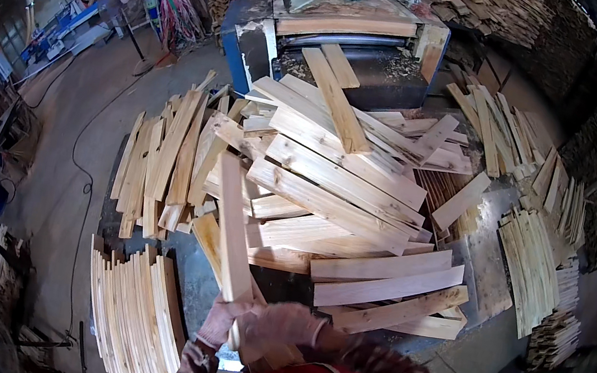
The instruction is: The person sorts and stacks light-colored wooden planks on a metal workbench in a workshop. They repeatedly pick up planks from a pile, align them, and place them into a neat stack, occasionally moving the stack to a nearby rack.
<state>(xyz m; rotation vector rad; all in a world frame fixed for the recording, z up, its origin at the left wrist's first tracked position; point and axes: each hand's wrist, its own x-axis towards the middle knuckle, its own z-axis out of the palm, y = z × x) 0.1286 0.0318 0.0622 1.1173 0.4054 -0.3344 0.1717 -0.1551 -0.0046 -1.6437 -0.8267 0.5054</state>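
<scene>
A long, narrow wooden board stands tilted up in front of me, its far end pointing toward the heap. My left hand, in a pale pinkish glove, is closed round the near end of this board from the left. From the right, my gloved right hand reaches across the same end with its fingers bent against it; motion blurs it slightly. The board's lowest part is hidden behind the hands. Just beyond lies a big loose heap of planed boards, crossing each other at many angles.
A blue planer machine stands behind the heap, with boards at its outlet. Neat board stacks stand at near left and right. More boards lean left of the heap. A black cable runs along the left floor.
</scene>
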